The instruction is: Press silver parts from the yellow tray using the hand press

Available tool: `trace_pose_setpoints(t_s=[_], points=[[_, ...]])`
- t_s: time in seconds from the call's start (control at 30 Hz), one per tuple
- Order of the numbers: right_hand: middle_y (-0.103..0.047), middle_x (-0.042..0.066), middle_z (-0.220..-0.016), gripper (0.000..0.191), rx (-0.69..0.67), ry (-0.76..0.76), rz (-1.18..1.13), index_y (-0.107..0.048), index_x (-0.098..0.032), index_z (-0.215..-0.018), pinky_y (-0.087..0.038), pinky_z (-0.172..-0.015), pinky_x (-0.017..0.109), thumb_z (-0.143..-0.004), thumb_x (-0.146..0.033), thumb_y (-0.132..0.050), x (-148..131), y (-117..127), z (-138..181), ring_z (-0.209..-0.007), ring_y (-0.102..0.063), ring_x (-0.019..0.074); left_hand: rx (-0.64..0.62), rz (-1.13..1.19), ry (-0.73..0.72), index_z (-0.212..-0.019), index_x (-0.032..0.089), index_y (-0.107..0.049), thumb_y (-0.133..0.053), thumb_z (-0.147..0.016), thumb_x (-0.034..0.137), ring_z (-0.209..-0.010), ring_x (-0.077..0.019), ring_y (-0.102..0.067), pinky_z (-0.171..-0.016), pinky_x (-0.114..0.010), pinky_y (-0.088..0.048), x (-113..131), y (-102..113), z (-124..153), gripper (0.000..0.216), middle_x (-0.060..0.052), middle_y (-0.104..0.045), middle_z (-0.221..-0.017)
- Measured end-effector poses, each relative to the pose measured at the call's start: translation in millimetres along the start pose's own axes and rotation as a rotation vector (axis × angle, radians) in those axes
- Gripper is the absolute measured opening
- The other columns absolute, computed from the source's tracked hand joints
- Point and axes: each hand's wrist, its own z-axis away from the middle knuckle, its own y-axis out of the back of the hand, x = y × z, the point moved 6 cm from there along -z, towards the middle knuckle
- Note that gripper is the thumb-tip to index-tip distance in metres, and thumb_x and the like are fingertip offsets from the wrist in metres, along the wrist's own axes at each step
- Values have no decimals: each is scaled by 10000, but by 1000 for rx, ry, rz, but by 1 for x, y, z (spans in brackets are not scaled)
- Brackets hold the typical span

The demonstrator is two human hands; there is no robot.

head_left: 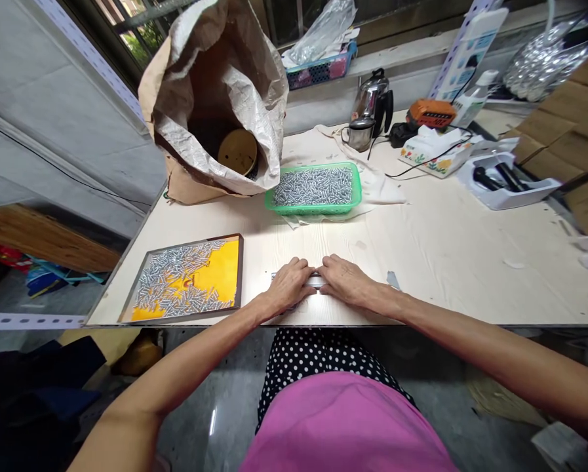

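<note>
My left hand [290, 283] and my right hand [347, 280] are close together near the table's front edge. Both have their fingers curled over a silvery metal bar [316, 281], which shows in the gap between them. Most of the bar is hidden under the hands. Left of them lies a shallow tray [241, 272] with a yellow bottom, holding many loose small metal screws [163, 272]. A green plastic basket [313, 210], full of similar small metal pieces, stands beyond my hands. Beside my right wrist lies a small grey flat piece [392, 280].
A large open paper-and-plastic sack [190, 174] stands at the back left with a round yellowish container [238, 152] inside. At the back right are a metal kettle [372, 98], a steel cup [361, 134], an orange battery [431, 113], a tissue pack [431, 154] and a white tray [510, 196].
</note>
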Motion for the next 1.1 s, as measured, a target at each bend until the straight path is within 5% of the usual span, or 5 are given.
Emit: trace_pose_setpoints(t_s=[0.3, 0.53, 0.8, 0.97, 1.1], points=[[-654, 97, -941, 144, 41, 25, -60, -684, -125, -924, -411, -811, 291, -930, -211, -569, 8, -8, -8, -921, -584, 203, 24, 75, 55, -969, 164, -679, -553, -943, 332, -955, -245, -528, -818, -362, -456, -5, -1, -6, 212, -79, -620, -920], [-609, 157, -1163, 501, 120, 171, -113, -582, -110, -1245, -433, -892, 350, -853, -410, -668, 31, -1, -14, -1056, -548, 259, 226, 54, 152, -1299, 123, -502, -597, -914, 305, -1246, -303, -493, -1038, -476, -416, 5, -9, 13, 437, -181, -546, -1339], [-663, 117, -1014, 213, 159, 71, 93, -687, -145, -1005, -399, -832, 335, -934, -231, -504, 48, 2, -51, -988, -556, 242, 351, 196, 18, -1379, 178, -439, -530, -944, 429, -1414, -299, -361, -1152, -526, -291, 53, -42, 43, 511, -171, -495, -1436], [-674, 111, -1031, 198, 151, 1, 207, -691, -169, -995, -364, -804, 335, -924, -199, -509, 27, 17, -67, -1017, -542, 248, 370, 275, 18, -1344, 157, -467, -515, -951, 436, -1391, -290, -393, -1183, -525, -229, 53, -40, 44, 484, -155, -537, -1387], [-643, 82, -1002, 188, 52, 312, 187, -706, -219, -1009, -369, -721, 298, -916, -237, -544, -39, 5, -59, -927, -562, 213, 346, 344, 22, -1339, 120, -477, -559, -923, 416, -1333, -317, -452, -1145, -507, -314, 50, -46, 40, 517, -180, -538, -1372]])
